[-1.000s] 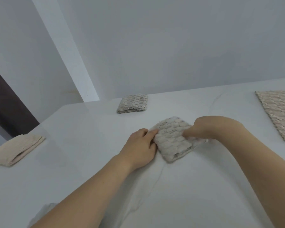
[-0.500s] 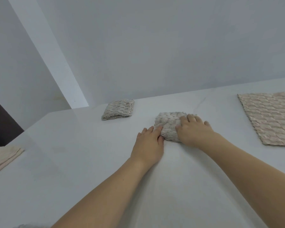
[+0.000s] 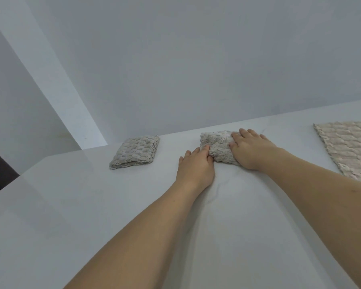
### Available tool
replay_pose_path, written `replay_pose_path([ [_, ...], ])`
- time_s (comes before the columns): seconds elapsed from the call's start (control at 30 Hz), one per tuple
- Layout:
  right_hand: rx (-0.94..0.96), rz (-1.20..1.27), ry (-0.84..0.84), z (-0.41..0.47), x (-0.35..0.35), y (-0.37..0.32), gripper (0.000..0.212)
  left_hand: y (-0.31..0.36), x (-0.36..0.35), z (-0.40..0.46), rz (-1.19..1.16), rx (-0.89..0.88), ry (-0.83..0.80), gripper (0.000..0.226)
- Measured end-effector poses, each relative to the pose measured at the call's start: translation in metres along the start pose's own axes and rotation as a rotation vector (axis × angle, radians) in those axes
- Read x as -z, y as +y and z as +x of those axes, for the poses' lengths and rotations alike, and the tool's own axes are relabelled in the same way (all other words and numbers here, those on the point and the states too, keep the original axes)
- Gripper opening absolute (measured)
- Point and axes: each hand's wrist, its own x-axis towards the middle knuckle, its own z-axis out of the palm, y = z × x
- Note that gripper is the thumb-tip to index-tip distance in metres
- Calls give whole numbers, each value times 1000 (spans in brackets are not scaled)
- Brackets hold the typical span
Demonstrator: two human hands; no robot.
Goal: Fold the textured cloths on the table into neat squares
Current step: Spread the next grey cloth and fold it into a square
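On the table [image 3: 248,215], the folded cloth [image 3: 216,143] is being pressed between flat right hand [image 3: 251,151] and left hand [image 3: 196,167], whose fingers are touching its near-left edge.

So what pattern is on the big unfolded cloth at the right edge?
The unfolded cloth is pale beige with a raised wavy weave, seen in the head view.

No text, label, brand, number or sign can be read anywhere in the view.
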Motion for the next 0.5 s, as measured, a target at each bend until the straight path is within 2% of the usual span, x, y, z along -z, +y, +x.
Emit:
replay_pose_path([
  [0.13,-13,-73,40,26,3,13,57,7,-4,27,-23,29,-11,51],
  [0.27,-48,-202,251,48,8,27,54,20,-7,50,-40,59,-17,49],
  [0.37,43,-246,396,50,8,27,48,26,-12,60,20,41,75,42],
  [0.43,11,-120,404,53,7,29,37,25,-15,61,6,19,158,32],
  [0.5,-14,55,340,57,1,35,34,22,-20,62,-19,-16,216,25],
])
